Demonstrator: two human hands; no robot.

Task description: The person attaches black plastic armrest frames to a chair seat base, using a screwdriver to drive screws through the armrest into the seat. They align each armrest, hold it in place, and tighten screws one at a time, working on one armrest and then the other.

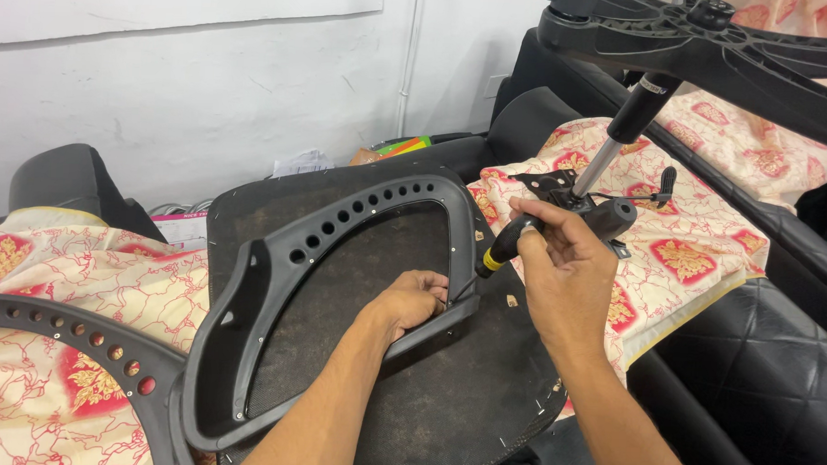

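One armrest (339,257) lies on seat base (444,399), left hand (413,301) fingers clamped on it; right hand (559,265) fingers wrapped round screwdriver (505,247) at 3 o'clock edge, fastening seemingly unfinished.

We've got the seat board (481,391) lying flat in front of us, and on top of it sits the armrest frame (340,248), its loop running from lower left up to the right. Our left hand (411,301) is inside that loop at its right leg; our right hand (564,265) is just right of it, with the screwdriver (505,247) angling down-left to the frame. Behind the right hand lies the seat mechanism (584,206) on the patterned cloth (697,261), a gas cylinder (623,130) rising from it to the chair base (704,50) at upper right. A second armrest frame (79,349) lies at lower left.
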